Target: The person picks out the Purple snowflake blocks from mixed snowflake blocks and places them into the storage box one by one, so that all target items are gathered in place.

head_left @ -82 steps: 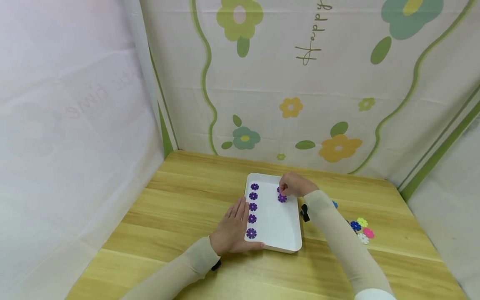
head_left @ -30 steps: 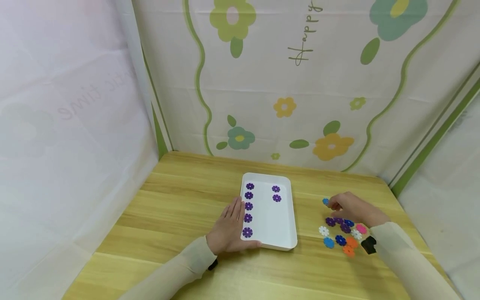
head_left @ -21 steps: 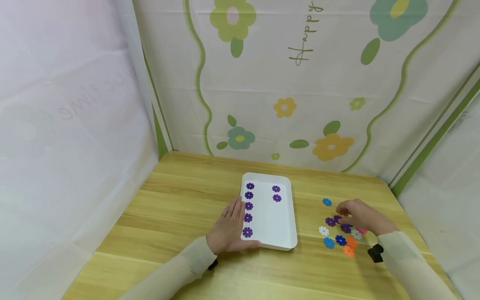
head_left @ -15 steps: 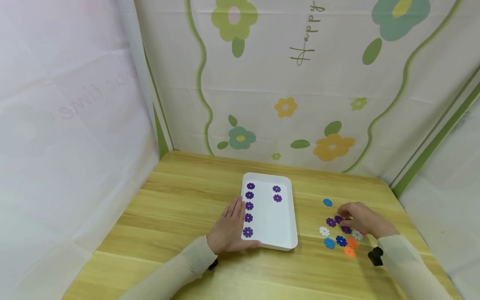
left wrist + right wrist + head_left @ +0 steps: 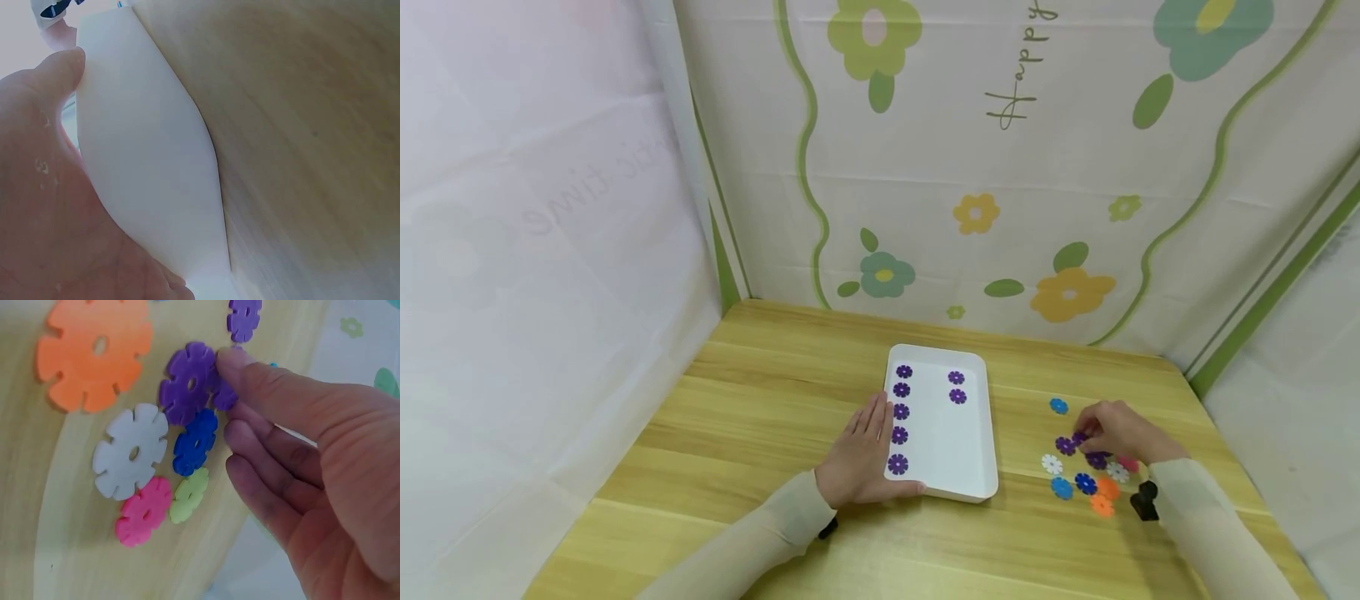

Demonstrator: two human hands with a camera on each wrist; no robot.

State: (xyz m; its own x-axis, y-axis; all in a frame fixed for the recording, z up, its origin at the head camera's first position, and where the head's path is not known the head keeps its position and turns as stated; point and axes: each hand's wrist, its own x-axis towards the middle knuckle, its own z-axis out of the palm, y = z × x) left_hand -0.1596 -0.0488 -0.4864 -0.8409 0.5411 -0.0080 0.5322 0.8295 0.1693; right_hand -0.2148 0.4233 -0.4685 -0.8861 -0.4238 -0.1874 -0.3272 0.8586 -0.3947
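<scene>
A white tray (image 5: 942, 442) holds purple snowflake discs: several in a column along its left side and a pair, including one purple disc (image 5: 957, 397), at upper right. My left hand (image 5: 859, 462) rests against the tray's near-left corner, fingers straight along the left side, thumb along the near edge. In the left wrist view its thumb touches the rim. My right hand (image 5: 1122, 432) is over the loose discs at right; thumb and fingers pinch a purple snowflake disc (image 5: 224, 395), partly hidden by the fingers. Another purple disc (image 5: 189, 383) overlaps beside it.
Loose discs lie on the wooden table (image 5: 760, 392) right of the tray: light blue (image 5: 1058, 406), white (image 5: 1052, 464), dark blue (image 5: 1086, 483), orange (image 5: 1102, 505), pink (image 5: 144, 511) and yellow-green (image 5: 189, 495). A printed cloth (image 5: 1037, 167) hangs behind the table.
My right hand has left the tray, where a purple disc now lies released, and moved right to the loose discs. Lately its fingers closed on another purple disc. My left hand stays put.
</scene>
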